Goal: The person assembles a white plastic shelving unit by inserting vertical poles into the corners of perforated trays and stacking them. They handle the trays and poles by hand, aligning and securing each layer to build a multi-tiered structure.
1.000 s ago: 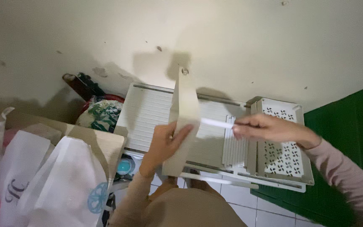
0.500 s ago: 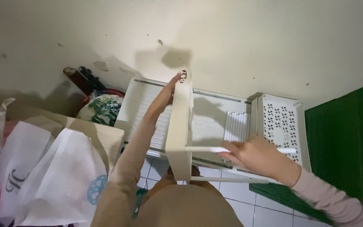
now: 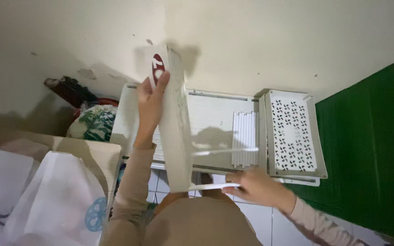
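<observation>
Standing on edge over the slatted white rack (image 3: 215,118) against the wall: a tall cream panel (image 3: 175,132), blocking part of it, beside the perforated tray (image 3: 292,136) and white bags (image 3: 46,196). Gripping the panel's top, left hand (image 3: 150,107) fingers wrapped round it. Pinching a thin white rod (image 3: 213,186) at the panel's lower end, right hand (image 3: 254,187) fingers pressed together.

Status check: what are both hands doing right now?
Left hand grips tall white plastic panel upright. Right hand holds thin white rod at its base. Nothing blocking.

Left hand (image 3: 150,102) grips upright white panel (image 3: 175,132); right hand (image 3: 254,186) pinches white rod (image 3: 208,186).
</observation>
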